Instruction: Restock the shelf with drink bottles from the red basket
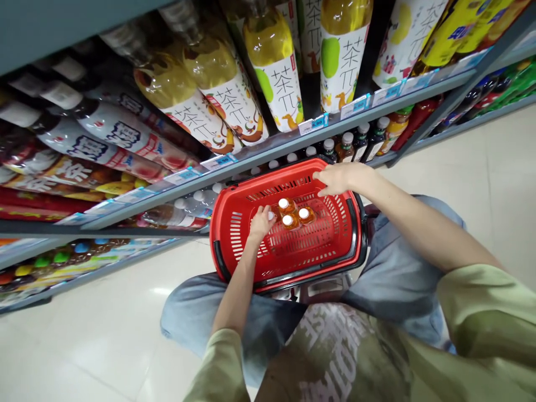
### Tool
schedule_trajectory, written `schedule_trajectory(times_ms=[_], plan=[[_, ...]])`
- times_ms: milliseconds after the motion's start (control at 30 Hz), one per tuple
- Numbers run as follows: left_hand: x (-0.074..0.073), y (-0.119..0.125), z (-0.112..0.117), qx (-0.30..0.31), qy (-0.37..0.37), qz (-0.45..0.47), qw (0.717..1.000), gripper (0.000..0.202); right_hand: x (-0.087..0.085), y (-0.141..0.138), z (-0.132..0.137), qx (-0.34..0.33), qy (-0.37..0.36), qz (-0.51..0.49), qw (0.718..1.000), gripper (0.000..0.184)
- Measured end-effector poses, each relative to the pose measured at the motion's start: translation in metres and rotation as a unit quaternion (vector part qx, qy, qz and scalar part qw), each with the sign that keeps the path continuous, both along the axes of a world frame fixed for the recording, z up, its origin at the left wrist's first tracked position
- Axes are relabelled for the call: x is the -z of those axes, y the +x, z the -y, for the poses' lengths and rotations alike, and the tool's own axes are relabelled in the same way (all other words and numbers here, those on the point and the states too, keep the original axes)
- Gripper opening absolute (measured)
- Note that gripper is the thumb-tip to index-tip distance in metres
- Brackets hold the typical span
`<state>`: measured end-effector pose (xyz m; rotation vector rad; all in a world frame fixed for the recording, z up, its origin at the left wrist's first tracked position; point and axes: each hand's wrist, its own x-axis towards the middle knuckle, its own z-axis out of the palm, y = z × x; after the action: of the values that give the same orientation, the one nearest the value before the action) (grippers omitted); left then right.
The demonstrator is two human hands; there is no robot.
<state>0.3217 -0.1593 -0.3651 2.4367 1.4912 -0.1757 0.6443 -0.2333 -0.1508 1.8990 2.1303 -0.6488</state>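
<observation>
My left hand (260, 224) reaches down into a red shopping basket (226, 223), its fingers closed around the white-capped top of a bottle (271, 215). The rest of that bottle is mostly hidden by the hand. Just right of it, three bottles of amber drink (288, 221) with white caps stand upright on the slotted basket floor. My right hand (337, 177) is over the basket's far right corner, fingers stretched out and apart above the inside, with nothing visible in them. The basket sits between my bent knees.
A shelf (276, 146) of large tea bottles (278, 84) runs close along the basket's far side. Peach-label bottles (121, 134) lie tilted to the left. Small dark bottles (362, 139) stand on the lower shelf. Pale tiled floor (104, 324) surrounds me.
</observation>
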Motion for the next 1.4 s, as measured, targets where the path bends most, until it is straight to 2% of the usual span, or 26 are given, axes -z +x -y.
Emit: schedule_trajectory(times_ms=[200,333,433,533,767,867,933,1033,1133,1267,1400], plan=[[0.009,-0.001,0.014,0.002,-0.023,0.001,1.0,0.041,0.006,-0.004,-0.007,-0.014,-0.014,-0.008,1.0,0.057],[0.006,-0.009,0.027,0.006,-0.021,0.014,1.0,0.039,0.001,-0.013,-0.004,-0.032,-0.03,0.011,0.999,0.062],[-0.005,-0.014,0.035,0.008,-0.011,0.028,1.0,0.031,-0.008,-0.024,0.0,-0.053,-0.047,0.031,0.997,0.059],[-0.019,-0.013,0.043,-0.004,0.002,0.041,0.999,0.019,-0.019,-0.03,0.003,-0.085,-0.039,0.003,0.996,0.055],[-0.053,-0.009,0.075,-0.045,0.015,0.067,0.997,0.017,-0.031,-0.041,0.019,-0.116,-0.016,-0.011,0.993,0.049],[-0.076,-0.01,0.088,-0.063,0.029,0.074,0.995,0.021,-0.032,-0.048,0.028,-0.141,-0.026,-0.023,0.989,0.046],[-0.098,-0.009,0.094,-0.078,0.048,0.085,0.992,0.024,-0.03,-0.051,0.032,-0.164,-0.036,-0.023,0.986,0.049],[-0.137,-0.004,0.101,-0.093,0.078,0.138,0.983,0.024,-0.021,-0.053,0.036,-0.186,-0.03,-0.023,0.982,0.06],[-0.183,0.001,0.109,-0.078,0.1,0.201,0.971,0.021,-0.007,-0.059,0.039,-0.216,0.043,-0.087,0.972,0.084],[-0.241,0.004,0.124,-0.043,0.139,0.243,0.959,0.018,0.014,-0.081,0.046,-0.255,0.153,-0.271,0.916,0.109],[-0.285,0.008,0.138,-0.028,0.177,0.279,0.943,0.017,0.027,-0.107,0.058,-0.199,0.188,-0.433,0.859,0.117]])
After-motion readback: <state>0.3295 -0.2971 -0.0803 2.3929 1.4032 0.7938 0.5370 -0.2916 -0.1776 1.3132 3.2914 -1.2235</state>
